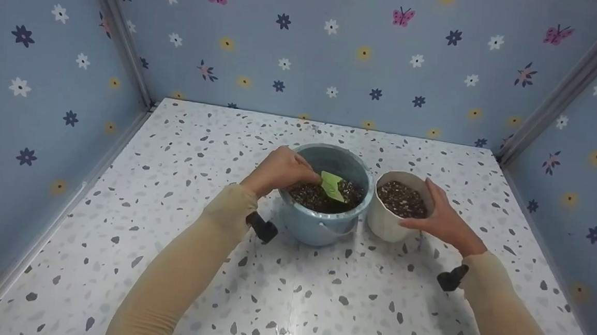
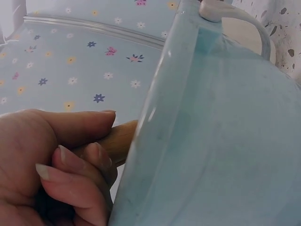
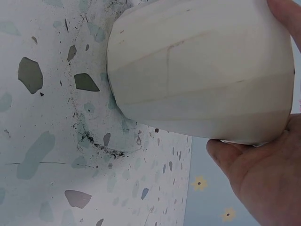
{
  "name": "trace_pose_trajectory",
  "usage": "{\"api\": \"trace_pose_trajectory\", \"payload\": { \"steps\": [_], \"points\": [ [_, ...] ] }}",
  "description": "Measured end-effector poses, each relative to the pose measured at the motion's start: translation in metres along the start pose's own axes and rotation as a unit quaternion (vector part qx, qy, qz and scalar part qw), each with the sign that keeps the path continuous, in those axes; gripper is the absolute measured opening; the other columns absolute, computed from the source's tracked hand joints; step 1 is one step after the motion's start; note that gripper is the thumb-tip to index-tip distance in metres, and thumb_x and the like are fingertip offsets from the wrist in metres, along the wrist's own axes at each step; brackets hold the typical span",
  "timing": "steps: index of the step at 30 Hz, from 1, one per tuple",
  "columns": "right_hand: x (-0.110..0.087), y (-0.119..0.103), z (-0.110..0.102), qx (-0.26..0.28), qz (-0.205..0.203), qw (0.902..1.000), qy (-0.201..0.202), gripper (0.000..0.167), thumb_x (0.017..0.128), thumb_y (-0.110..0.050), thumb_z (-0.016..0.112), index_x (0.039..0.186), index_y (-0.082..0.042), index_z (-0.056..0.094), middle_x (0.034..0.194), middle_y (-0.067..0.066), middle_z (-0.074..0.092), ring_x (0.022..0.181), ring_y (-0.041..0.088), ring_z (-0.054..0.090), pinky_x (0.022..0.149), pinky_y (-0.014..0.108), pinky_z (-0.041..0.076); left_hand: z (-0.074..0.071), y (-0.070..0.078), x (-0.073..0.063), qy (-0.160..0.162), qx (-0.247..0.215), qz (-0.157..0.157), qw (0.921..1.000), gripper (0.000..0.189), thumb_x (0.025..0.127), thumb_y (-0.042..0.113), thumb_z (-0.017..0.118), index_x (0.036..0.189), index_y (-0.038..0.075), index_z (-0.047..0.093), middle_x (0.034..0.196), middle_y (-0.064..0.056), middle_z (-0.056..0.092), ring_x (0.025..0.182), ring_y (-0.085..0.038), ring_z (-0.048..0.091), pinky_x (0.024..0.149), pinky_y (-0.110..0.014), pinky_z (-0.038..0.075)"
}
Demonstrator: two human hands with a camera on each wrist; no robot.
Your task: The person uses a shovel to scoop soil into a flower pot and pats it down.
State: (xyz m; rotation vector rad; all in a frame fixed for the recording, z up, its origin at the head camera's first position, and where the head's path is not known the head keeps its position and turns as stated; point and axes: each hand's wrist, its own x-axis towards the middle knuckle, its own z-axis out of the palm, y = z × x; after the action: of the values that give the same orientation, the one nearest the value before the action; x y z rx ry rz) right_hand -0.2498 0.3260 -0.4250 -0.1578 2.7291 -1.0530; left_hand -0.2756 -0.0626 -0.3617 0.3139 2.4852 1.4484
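Note:
My left hand (image 1: 281, 172) reaches over the rim of a light blue bucket (image 1: 320, 230) and grips a small trowel by its wooden handle (image 2: 121, 140). The trowel's green blade (image 1: 332, 186) lies at the dark soil (image 1: 307, 196) inside the bucket; its lower edge seems to touch the soil. Just right of the bucket stands a white pot (image 1: 388, 226), filled with speckled soil (image 1: 403, 199) close to its rim. My right hand (image 1: 443, 217) holds this pot from its right side, thumb in front and fingers behind. In the right wrist view, faceted sides show on the pot (image 3: 197, 70).
A white speckled tabletop (image 1: 177, 284) lies under both containers. Dark soil crumbs (image 3: 106, 148) are scattered on it beside the pot. Blue flower-patterned panels (image 1: 331, 50) enclose the table at the back and both sides. The bucket's handle (image 2: 249, 21) hangs at its side.

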Motion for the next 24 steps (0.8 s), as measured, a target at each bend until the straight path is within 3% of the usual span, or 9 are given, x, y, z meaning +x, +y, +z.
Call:
{"api": "trace_pose_trajectory", "payload": {
  "steps": [6,13,20,24],
  "points": [
    [0.001,0.000,0.000,0.001,0.000,1.0000,-0.001,0.131,0.075,-0.055,0.082,0.158,-0.019,-0.011,0.163,0.019,-0.010,0.146,0.047,0.004,0.109,0.071,0.014,-0.004,-0.005,-0.002,0.013,-0.024,-0.002,0.9996,0.020,0.077,0.030,0.085,0.086,0.012,0.079,0.090,-0.002,0.074,0.087,-0.024,0.068,0.078,-0.039,0.055],
    [0.002,0.002,0.001,0.004,0.002,1.0000,0.001,0.131,0.074,-0.055,0.083,0.159,-0.017,-0.010,0.163,0.019,-0.009,0.146,0.047,0.004,0.109,0.070,0.014,-0.007,-0.007,-0.007,0.013,-0.043,-0.007,0.9990,0.022,0.076,0.033,0.086,0.089,0.016,0.080,0.083,-0.003,0.074,0.067,-0.014,0.063,0.066,-0.032,0.055],
    [0.002,0.004,0.000,0.013,-0.004,0.9999,-0.004,0.132,0.074,-0.053,0.084,0.158,-0.017,-0.011,0.163,0.018,-0.010,0.147,0.045,0.002,0.110,0.070,0.012,-0.011,-0.009,-0.010,0.015,-0.058,-0.023,0.9980,0.025,0.077,0.038,0.085,0.092,0.019,0.080,0.082,-0.005,0.072,0.064,-0.013,0.056,0.059,-0.027,0.049],
    [0.001,0.002,-0.001,0.013,-0.002,0.9999,-0.007,0.131,0.075,-0.053,0.083,0.158,-0.019,-0.012,0.163,0.018,-0.011,0.147,0.046,0.001,0.109,0.071,0.013,-0.014,-0.008,-0.010,0.025,-0.056,-0.016,0.9980,0.027,0.077,0.041,0.085,0.094,0.020,0.080,0.078,-0.001,0.071,0.059,-0.010,0.050,0.053,-0.025,0.042]
  ]
}}
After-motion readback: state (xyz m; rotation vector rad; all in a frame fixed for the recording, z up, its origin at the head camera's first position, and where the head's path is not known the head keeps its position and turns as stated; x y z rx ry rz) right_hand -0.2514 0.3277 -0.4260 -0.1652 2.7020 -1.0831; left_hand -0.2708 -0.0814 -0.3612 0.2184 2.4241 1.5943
